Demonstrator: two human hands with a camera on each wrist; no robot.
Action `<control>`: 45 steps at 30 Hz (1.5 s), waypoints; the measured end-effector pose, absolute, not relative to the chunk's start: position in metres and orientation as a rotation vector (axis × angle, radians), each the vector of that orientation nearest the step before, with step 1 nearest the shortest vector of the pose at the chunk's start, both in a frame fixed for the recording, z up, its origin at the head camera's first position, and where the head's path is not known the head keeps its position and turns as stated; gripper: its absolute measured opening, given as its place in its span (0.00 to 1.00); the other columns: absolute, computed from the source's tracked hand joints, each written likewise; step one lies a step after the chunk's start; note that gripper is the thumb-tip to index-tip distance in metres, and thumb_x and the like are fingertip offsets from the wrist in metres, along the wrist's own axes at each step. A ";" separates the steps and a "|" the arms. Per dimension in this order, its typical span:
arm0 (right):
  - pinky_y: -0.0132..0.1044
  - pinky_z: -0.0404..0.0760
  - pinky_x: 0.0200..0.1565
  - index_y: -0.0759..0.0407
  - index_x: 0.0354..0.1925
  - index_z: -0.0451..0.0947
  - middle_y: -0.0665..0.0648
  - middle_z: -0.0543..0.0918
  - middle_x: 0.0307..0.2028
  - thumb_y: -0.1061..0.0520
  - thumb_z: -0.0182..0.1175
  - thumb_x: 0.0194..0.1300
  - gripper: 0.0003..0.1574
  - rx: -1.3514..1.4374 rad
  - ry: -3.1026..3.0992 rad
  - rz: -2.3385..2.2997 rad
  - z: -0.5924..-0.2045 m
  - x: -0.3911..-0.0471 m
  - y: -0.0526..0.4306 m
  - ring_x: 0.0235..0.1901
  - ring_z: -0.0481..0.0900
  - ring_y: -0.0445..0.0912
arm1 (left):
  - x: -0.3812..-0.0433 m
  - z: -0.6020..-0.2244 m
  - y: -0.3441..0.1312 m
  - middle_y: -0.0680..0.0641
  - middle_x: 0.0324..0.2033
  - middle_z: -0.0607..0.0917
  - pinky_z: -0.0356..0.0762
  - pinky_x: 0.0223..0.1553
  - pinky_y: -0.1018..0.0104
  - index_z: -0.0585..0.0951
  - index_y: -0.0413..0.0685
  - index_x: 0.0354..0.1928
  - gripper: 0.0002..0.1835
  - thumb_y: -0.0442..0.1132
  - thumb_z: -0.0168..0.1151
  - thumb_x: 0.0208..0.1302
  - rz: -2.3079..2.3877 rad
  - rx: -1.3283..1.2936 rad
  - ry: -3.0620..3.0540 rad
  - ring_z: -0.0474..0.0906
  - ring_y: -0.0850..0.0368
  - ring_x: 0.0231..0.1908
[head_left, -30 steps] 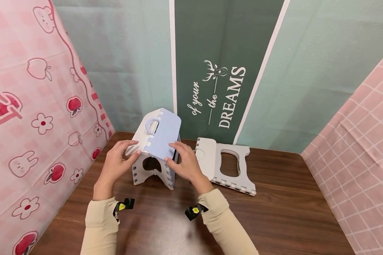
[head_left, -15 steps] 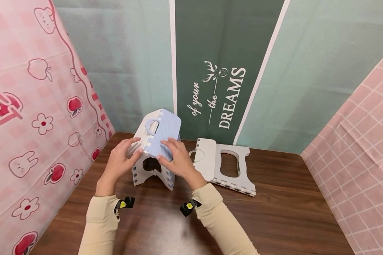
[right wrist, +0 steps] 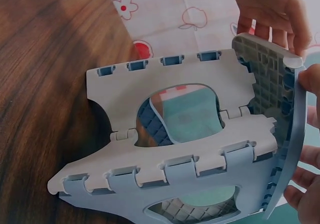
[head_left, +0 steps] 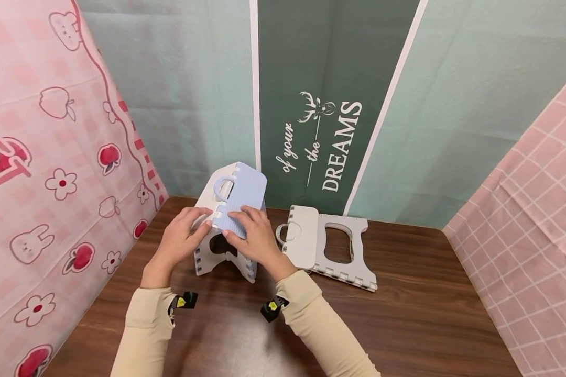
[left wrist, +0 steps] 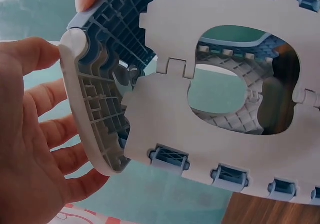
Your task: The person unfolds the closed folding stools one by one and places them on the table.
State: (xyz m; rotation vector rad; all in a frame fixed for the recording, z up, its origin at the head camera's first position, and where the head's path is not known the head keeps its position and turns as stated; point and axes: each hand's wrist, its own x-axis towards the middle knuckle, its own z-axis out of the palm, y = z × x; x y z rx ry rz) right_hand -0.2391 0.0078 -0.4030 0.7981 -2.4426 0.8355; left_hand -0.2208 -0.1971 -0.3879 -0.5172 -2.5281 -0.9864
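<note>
A small folding stool (head_left: 247,188) stands on its legs at the left of the table in the head view. Its seat is peaked, with a white half (left wrist: 80,109) sloping left and a blue half (right wrist: 298,129) sloping right. My left hand (head_left: 176,238) rests on the white half, thumb near the front end of the ridge. On the blue half lies my right hand (head_left: 254,235), fingers spread over its near part and thumb at the front edge. Both wrist views show the hinged white end panel (left wrist: 165,109) with an oval opening and the ribbed underside of the seat.
A second folding stool (head_left: 306,241), grey-white, lies folded flat on the brown wooden table (head_left: 415,293), right of the standing one. Its round handle sticks out toward my right hand. Printed cloths hang at the back and both sides.
My right hand has slid left across the blue half, from its outer edge toward the ridge. My left hand has shifted slightly right. The standing stool has hardly moved.
</note>
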 end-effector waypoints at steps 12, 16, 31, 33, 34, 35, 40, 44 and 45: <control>0.47 0.69 0.50 0.53 0.51 0.78 0.60 0.75 0.52 0.44 0.59 0.58 0.25 0.803 -2.431 0.729 -0.402 -0.241 0.009 0.49 0.70 0.55 | -0.221 -0.387 -0.198 0.38 0.51 0.75 0.67 0.49 0.41 0.76 0.43 0.51 0.16 0.43 0.53 0.65 -0.942 -0.548 -2.538 0.70 0.42 0.50; 0.46 0.69 0.48 0.53 0.49 0.79 0.59 0.76 0.49 0.44 0.59 0.57 0.25 0.809 -2.439 0.699 -0.397 -0.244 0.011 0.48 0.71 0.54 | -0.223 -0.383 -0.198 0.39 0.51 0.75 0.66 0.49 0.41 0.76 0.44 0.52 0.16 0.44 0.53 0.66 -0.914 -0.584 -2.574 0.70 0.41 0.50; 0.44 0.69 0.47 0.51 0.50 0.79 0.57 0.75 0.49 0.41 0.58 0.57 0.25 0.806 -2.530 0.644 -0.385 -0.248 0.013 0.48 0.69 0.53 | -0.231 -0.370 -0.199 0.38 0.48 0.77 0.68 0.48 0.42 0.77 0.43 0.49 0.17 0.46 0.55 0.64 -0.819 -0.637 -2.652 0.72 0.42 0.46; 0.44 0.70 0.46 0.50 0.50 0.79 0.56 0.75 0.49 0.41 0.58 0.57 0.25 0.797 -2.543 0.634 -0.386 -0.248 0.012 0.47 0.69 0.53 | -0.231 -0.370 -0.200 0.38 0.48 0.77 0.67 0.48 0.42 0.77 0.43 0.48 0.17 0.46 0.55 0.64 -0.814 -0.631 -2.666 0.72 0.42 0.47; 0.44 0.70 0.46 0.50 0.50 0.79 0.56 0.75 0.49 0.41 0.58 0.57 0.25 0.793 -2.550 0.631 -0.386 -0.247 0.012 0.47 0.69 0.53 | -0.231 -0.370 -0.200 0.38 0.48 0.77 0.67 0.48 0.42 0.77 0.43 0.48 0.17 0.46 0.55 0.63 -0.813 -0.630 -2.671 0.72 0.42 0.46; 0.44 0.70 0.46 0.49 0.50 0.79 0.56 0.75 0.49 0.41 0.58 0.56 0.25 0.789 -2.559 0.625 -0.386 -0.247 0.011 0.47 0.69 0.53 | -0.230 -0.370 -0.200 0.37 0.48 0.77 0.67 0.48 0.42 0.77 0.43 0.48 0.17 0.46 0.55 0.63 -0.809 -0.633 -2.673 0.72 0.41 0.46; 0.44 0.70 0.46 0.48 0.50 0.78 0.55 0.75 0.49 0.40 0.57 0.56 0.25 0.774 -2.610 0.603 -0.386 -0.244 0.009 0.48 0.68 0.52 | -0.229 -0.371 -0.202 0.38 0.47 0.77 0.68 0.47 0.42 0.78 0.43 0.47 0.16 0.45 0.56 0.63 -0.787 -0.648 -2.680 0.72 0.41 0.46; 0.45 0.69 0.47 0.47 0.50 0.78 0.54 0.74 0.49 0.40 0.56 0.56 0.25 0.768 -2.625 0.587 -0.386 -0.243 0.008 0.48 0.68 0.52 | -0.228 -0.372 -0.204 0.39 0.46 0.78 0.68 0.46 0.42 0.78 0.43 0.46 0.15 0.44 0.56 0.62 -0.774 -0.665 -2.684 0.72 0.42 0.45; 0.44 0.69 0.46 0.47 0.49 0.78 0.54 0.74 0.49 0.40 0.56 0.55 0.25 0.768 -2.625 0.581 -0.387 -0.243 0.008 0.48 0.68 0.52 | -0.227 -0.372 -0.204 0.39 0.46 0.78 0.68 0.46 0.42 0.78 0.43 0.46 0.14 0.44 0.56 0.62 -0.770 -0.670 -2.684 0.72 0.42 0.45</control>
